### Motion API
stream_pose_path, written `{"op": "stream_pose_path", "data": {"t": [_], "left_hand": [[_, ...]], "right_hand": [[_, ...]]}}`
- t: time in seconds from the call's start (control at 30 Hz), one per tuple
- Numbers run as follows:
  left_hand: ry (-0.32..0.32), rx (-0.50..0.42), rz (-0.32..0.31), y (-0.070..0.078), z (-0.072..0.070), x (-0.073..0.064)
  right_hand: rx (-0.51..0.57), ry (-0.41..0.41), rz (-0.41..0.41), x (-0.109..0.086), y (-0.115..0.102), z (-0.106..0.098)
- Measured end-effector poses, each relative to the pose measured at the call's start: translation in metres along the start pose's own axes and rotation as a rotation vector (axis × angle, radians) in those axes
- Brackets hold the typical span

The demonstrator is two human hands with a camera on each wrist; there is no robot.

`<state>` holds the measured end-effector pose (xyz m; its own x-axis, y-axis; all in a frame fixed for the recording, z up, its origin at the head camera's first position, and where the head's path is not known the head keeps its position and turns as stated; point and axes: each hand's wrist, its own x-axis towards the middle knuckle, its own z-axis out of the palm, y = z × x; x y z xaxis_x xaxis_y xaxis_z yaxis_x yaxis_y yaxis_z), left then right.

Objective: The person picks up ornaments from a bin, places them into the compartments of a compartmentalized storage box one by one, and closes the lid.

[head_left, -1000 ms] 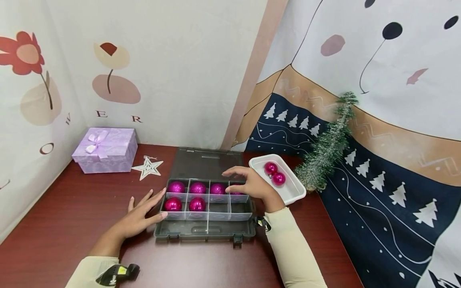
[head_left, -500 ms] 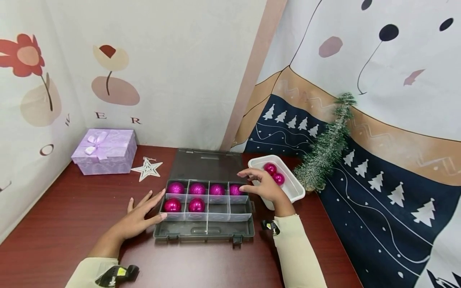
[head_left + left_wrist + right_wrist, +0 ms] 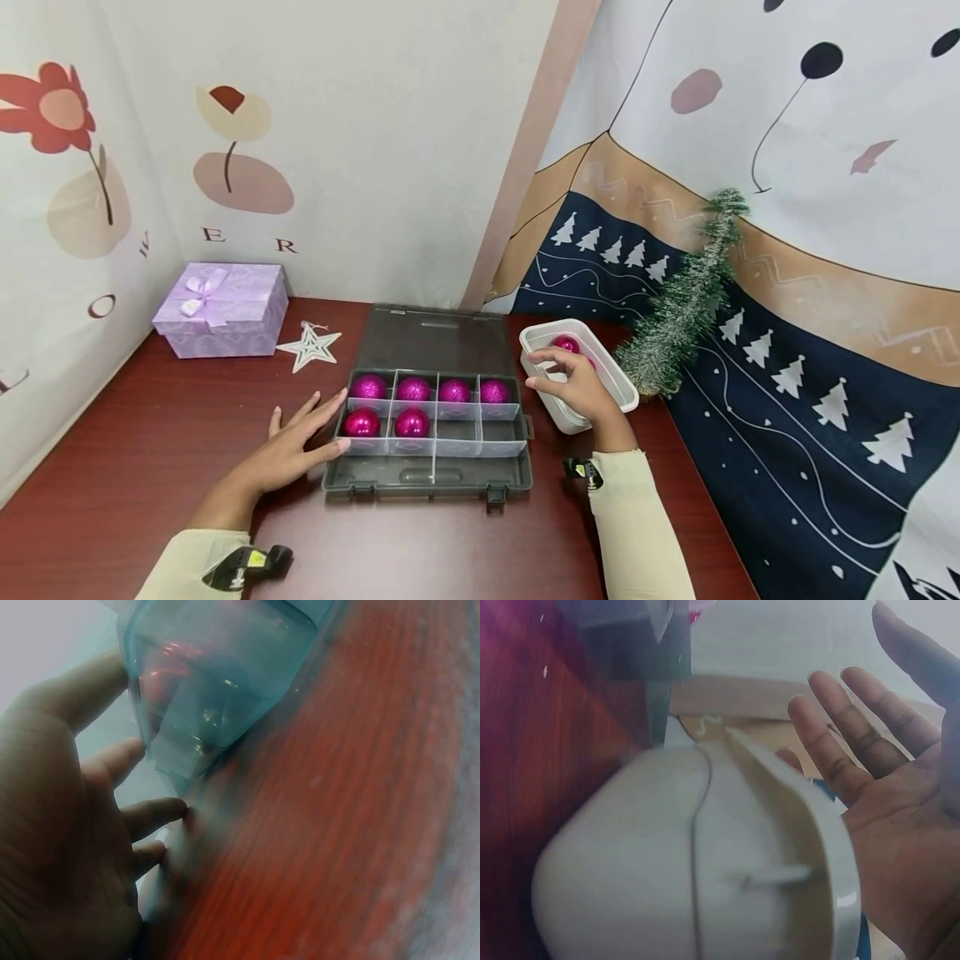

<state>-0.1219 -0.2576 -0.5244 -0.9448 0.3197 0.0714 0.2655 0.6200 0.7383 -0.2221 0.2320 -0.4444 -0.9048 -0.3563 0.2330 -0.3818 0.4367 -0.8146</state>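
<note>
In the head view, a dark clear compartment box point(image 3: 427, 473) lies with its lid point(image 3: 438, 343) folded back. Its back row holds glittery purple-pink baubles point(image 3: 412, 389), one per compartment. Two shiny pink baubles point(image 3: 362, 422) sit at the left of the front row. My left hand point(image 3: 291, 446) rests against the box's left side with fingers spread, and the left wrist view shows those fingertips at its wall. Over a white tub point(image 3: 624, 390) hovers my right hand point(image 3: 577, 387), fingers relaxed and holding nothing. A shiny bauble point(image 3: 565, 343) shows inside the tub; another is mostly hidden behind the hand.
A lilac gift box point(image 3: 221, 312) with a bow stands at the back left. Beside it lies a white star ornament point(image 3: 310, 346). Right of the tub, a small frosted artificial tree point(image 3: 686, 308) leans against the printed cloth.
My right hand has moved right, from the box's back-right compartment to above the white tub. The back-right bauble is now fully visible. My left hand has stayed in place.
</note>
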Motion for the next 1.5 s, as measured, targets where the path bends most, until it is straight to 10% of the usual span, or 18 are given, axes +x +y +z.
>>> {"op": "stream_pose_path", "data": {"t": [1.5], "left_hand": [[0.007,-0.010,0.007,0.004,-0.001,0.000]], "right_hand": [[-0.118,0.242,0.205,-0.005,0.033,-0.049]]}}
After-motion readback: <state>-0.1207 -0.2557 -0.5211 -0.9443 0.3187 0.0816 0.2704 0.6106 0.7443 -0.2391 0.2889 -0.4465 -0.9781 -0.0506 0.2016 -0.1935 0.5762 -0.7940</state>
